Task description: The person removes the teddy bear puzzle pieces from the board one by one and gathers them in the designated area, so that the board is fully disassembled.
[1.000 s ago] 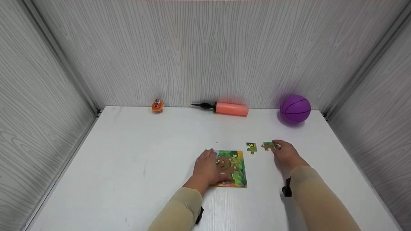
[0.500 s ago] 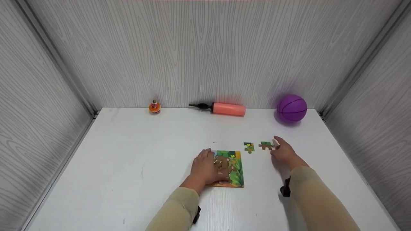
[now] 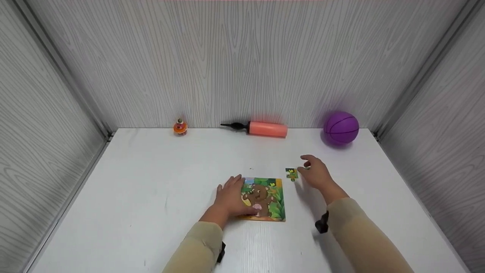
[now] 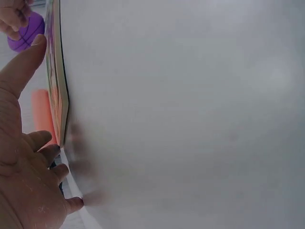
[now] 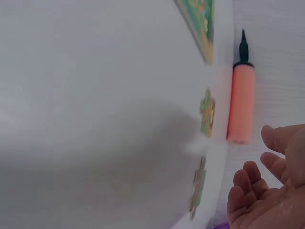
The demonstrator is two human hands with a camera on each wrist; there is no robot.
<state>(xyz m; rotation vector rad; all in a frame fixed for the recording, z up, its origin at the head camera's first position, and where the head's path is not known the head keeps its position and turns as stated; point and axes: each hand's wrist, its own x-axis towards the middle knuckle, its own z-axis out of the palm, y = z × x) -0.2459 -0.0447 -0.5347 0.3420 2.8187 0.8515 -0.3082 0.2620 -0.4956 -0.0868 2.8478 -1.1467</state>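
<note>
The puzzle board (image 3: 265, 197) near the lower middle of the head view shows a brown bear among green leaves, with yellow and orange patches. The loose puzzle piece (image 3: 291, 173) just to its upper right is green with yellow spots (brown at its lower edge). The table (image 3: 151, 189) is white. Along the top edge sit an orange toy (image 3: 180, 127), a salmon-pink pump (image 3: 265, 129) with a black nozzle, and a purple ball (image 3: 341, 127) with dark lines. The walls (image 3: 242, 57) carry grey woodgrain; both sleeves (image 3: 360, 235) are beige.

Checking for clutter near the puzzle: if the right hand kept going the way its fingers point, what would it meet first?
Probably the small loose puzzle piece: the right hand points left toward it, fingertips beside it. Whether they touch already is unclear.
</note>
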